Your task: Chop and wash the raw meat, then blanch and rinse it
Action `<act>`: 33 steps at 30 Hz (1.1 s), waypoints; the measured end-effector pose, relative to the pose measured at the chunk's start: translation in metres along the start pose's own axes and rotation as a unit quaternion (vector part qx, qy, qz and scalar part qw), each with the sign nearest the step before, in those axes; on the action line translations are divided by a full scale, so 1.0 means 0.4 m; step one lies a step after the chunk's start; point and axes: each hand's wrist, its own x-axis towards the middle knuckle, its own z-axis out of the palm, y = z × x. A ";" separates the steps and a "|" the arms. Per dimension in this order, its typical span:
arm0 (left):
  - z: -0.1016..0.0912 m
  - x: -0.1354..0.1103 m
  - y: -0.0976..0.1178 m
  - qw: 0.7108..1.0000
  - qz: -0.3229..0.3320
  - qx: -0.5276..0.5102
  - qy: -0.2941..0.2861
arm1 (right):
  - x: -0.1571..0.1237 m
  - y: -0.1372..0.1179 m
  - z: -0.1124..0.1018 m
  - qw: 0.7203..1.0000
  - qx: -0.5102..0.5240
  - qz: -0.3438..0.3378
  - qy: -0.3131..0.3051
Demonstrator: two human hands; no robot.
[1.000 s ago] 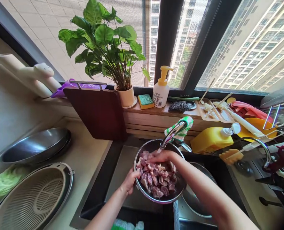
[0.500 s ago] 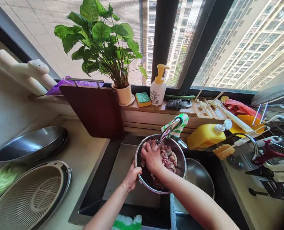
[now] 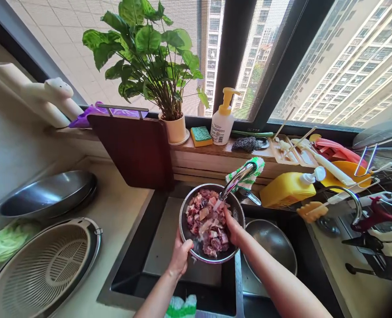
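A round metal strainer (image 3: pixel 238 213) full of raw, chopped reddish meat (image 3: pixel 201 214) is held over the sink. My left hand (image 3: pixel 180 256) grips its near left rim, with the thumb over the edge and the other fingers hidden underneath. Inside the right side of the strainer, my right hand (image 3: pixel 234 229) lies against the meat with its fingers stretched out, the tips partly hidden. Water runs from the chrome faucet (image 3: pixel 238 179) onto the meat.
A metal bowl (image 3: pixel 275 243) sits in the right sink basin. A plastic colander (image 3: pixel 47 265), a dark pan (image 3: pixel 50 192) and cabbage (image 3: pixel 7 245) are at the left. Behind stand a cutting board (image 3: pixel 133 152), a potted plant (image 3: pixel 172 128), a pump bottle (image 3: pixel 222 126) and a yellow jug (image 3: pixel 284 190).
My right hand has moved from the middle of the meat to the strainer's right side. The strainer has shifted slightly left, and the meat is now heaped toward its left and middle.
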 end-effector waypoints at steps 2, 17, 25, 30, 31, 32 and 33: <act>-0.005 -0.004 -0.003 1.000 -0.014 0.003 0.008 | 0.015 -0.004 0.040 0.989 0.114 0.062 -0.070; 0.003 0.011 -0.039 0.999 0.007 -0.046 0.029 | -0.076 -0.068 0.089 0.818 -0.537 -0.179 0.102; 0.008 -0.016 -0.040 0.996 -0.024 -0.076 0.050 | -0.033 -0.114 -0.020 0.842 -0.460 -0.202 0.199; -0.002 -0.013 -0.025 0.998 0.029 -0.033 0.035 | 0.013 -0.063 -0.024 0.966 -0.168 -0.060 0.189; -0.006 -0.011 -0.028 0.999 0.034 -0.024 0.029 | 0.023 -0.055 -0.013 0.979 -0.112 -0.027 0.168; -0.009 -0.008 -0.032 0.999 0.033 -0.019 0.029 | 0.030 -0.051 -0.002 0.987 -0.071 -0.014 0.141; -0.012 -0.006 -0.036 0.999 0.027 -0.018 0.032 | 0.031 -0.051 0.007 0.993 -0.047 -0.021 0.110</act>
